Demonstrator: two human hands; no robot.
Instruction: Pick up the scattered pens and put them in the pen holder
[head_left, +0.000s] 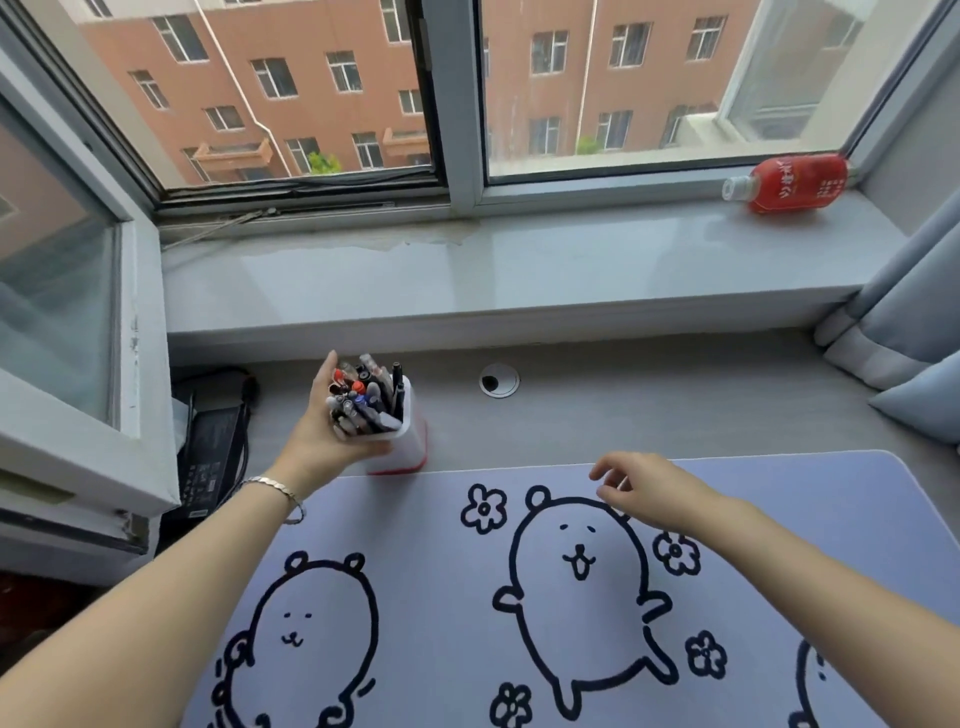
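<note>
The pen holder (397, 441), a white cup with a red base, stands upright on the grey surface (597, 421) just beyond the far edge of the desk mat (441, 597), its open mouth facing up. It is packed with pens (363, 402), their long axes roughly vertical and fanned a little, caps and tips pointing up and leaning slightly toward the window. The left hand (322, 431) wraps the holder from its left side, fingers (328, 370) clamped around the rim and wall with the thumb rising beside the pens; a silver bracelet (275, 491) circles that wrist. The right hand (644, 491) hovers over the mat's far edge, well apart from the holder, its fingers loosely curled and slightly apart, holding nothing visible. A red bottle (789, 184) lies on its side on the windowsill (467, 275), cap pointing left.
</note>
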